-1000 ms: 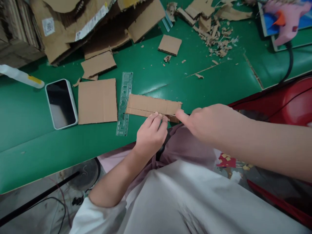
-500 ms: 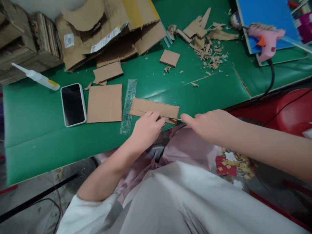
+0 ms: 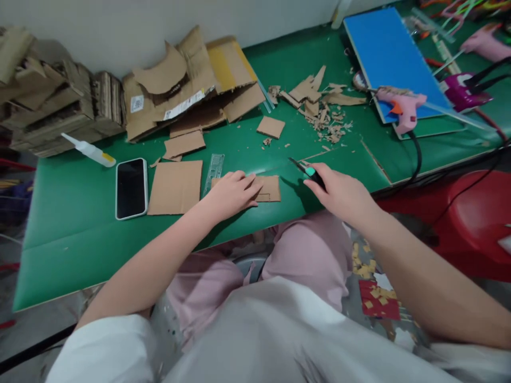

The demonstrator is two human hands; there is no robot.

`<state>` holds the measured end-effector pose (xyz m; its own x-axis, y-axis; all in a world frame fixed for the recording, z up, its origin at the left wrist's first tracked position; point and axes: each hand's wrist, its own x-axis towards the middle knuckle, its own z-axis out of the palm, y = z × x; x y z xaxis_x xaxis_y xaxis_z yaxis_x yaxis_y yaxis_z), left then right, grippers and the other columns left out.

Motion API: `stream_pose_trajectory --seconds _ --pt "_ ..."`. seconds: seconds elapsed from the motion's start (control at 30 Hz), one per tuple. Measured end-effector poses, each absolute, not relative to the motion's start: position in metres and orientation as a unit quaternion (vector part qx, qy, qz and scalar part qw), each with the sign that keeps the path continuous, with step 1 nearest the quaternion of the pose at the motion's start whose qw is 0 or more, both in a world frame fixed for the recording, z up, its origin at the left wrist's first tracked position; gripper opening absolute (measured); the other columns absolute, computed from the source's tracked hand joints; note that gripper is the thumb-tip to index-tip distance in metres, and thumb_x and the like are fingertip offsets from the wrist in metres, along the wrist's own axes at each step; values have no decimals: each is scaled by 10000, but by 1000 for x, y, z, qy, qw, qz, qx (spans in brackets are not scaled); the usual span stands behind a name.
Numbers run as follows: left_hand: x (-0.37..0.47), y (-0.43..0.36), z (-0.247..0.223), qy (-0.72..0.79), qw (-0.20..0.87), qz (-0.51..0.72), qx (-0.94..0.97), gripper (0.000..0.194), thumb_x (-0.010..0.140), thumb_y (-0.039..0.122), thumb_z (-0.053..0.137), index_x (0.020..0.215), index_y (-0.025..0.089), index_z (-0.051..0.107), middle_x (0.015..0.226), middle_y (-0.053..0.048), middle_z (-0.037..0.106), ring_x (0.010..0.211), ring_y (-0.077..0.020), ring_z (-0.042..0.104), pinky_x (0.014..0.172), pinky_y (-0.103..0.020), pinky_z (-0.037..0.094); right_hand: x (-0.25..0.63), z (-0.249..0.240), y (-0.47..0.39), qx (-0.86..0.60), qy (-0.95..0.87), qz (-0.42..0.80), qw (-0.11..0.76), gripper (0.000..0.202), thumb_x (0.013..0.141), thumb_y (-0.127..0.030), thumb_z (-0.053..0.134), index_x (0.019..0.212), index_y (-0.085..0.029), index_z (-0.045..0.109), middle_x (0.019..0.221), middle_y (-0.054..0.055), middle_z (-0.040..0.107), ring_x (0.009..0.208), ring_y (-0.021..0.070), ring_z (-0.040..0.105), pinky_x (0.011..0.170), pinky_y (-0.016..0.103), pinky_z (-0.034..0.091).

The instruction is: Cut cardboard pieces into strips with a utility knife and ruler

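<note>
My left hand (image 3: 233, 194) lies with its fingers stretched out over a small cardboard strip (image 3: 271, 189), pressing it to the green table. Pencil lines show on the strip's uncovered right part. My right hand (image 3: 339, 186) is wrapped round a utility knife (image 3: 312, 173) with a black handle and a green slider. The knife's blade points up and left, above the table and apart from the strip. Left of the strip, a clear plastic ruler (image 3: 214, 169) is partly covered by my left hand. A square cardboard piece (image 3: 175, 187) lies beside the ruler.
A phone (image 3: 131, 189) and a white glue bottle (image 3: 90, 151) lie to the left. Stacked cardboard (image 3: 51, 117) and a torn box (image 3: 235, 69) stand behind. Cardboard scraps (image 3: 325, 117), a pink glue gun (image 3: 407, 109) and a blue board (image 3: 399, 58) are at the right.
The strip has come down flat from the table edge, where both hands held it. My left hand has spread over it, and my right hand has lifted away with the knife. The view has shifted.
</note>
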<state>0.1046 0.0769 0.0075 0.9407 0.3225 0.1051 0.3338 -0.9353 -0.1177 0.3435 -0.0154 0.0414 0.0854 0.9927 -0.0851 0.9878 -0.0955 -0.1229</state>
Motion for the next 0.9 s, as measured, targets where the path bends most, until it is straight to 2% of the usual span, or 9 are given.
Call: stream_pose_trajectory --seconds 0.2,0.3,0.37,0.43,0.5,0.6,0.7,0.77,0.9 --pt "111 82 10 -192 9 -30 -981 510 821 345 532 1252 75 503 1069 -193 602 930 -281 579 799 -401 469 332 23 18 -742 -670 5 11 460 919 -373 332 1322 -167 417 1044 146 599 812 238 592 542 272 310" --pt "112 85 17 -255 -83 -127 -955 576 783 370 541 1283 87 490 1116 -204 585 1005 -290 557 877 -443 441 328 17 28 -734 -679 -3 10 478 913 -366 352 1331 -146 427 1038 168 582 870 264 568 602 294 355" --pt "110 86 26 -310 -208 -242 -895 544 792 402 513 1265 133 514 1168 -174 589 1049 -269 551 915 -427 429 326 15 34 -725 -687 -2 35 461 904 -360 381 1296 -139 481 1065 186 578 941 292 543 679 343 391" --pt "108 84 36 -339 -396 -353 -777 508 823 473 440 1223 178 543 1170 -130 617 999 -228 591 854 -366 468 321 19 41 -712 -692 17 119 424 892 -355 419 1230 -135 548 1125 191 573 1024 300 514 791 407 403" --pt "107 79 43 -343 -572 -396 -631 558 823 572 362 1155 177 575 1057 -116 674 869 -214 638 721 -327 504 310 27 50 -682 -677 85 266 404 876 -378 455 1170 -135 586 1133 163 589 1065 267 514 883 423 396" --pt "107 75 44 -348 -695 -367 -511 628 794 648 317 1022 151 626 843 -118 705 693 -209 647 576 -306 495 284 41 67 -589 -593 316 450 437 819 -476 516 1110 -160 596 993 87 651 912 187 599 812 361 464" --pt "108 77 34 -384 -677 -392 -490 532 768 621 421 935 163 632 792 -92 698 655 -192 637 562 -297 492 258 43 79 -492 -519 471 517 428 723 -507 616 991 -174 602 934 50 672 800 161 616 709 321 501" --pt "109 81 27 -405 -619 -446 -504 391 742 522 553 931 186 614 844 -56 693 712 -173 640 615 -283 498 250 39 81 -475 -496 485 542 374 704 -483 645 914 -176 607 903 34 678 791 149 613 725 309 503" --pt "109 86 24 -427 -559 -487 -518 252 715 389 657 854 182 618 816 -5 675 734 -120 618 682 -252 490 249 31 76 -503 -482 461 550 313 714 -450 637 875 -183 606 831 9 675 738 137 606 702 305 507"
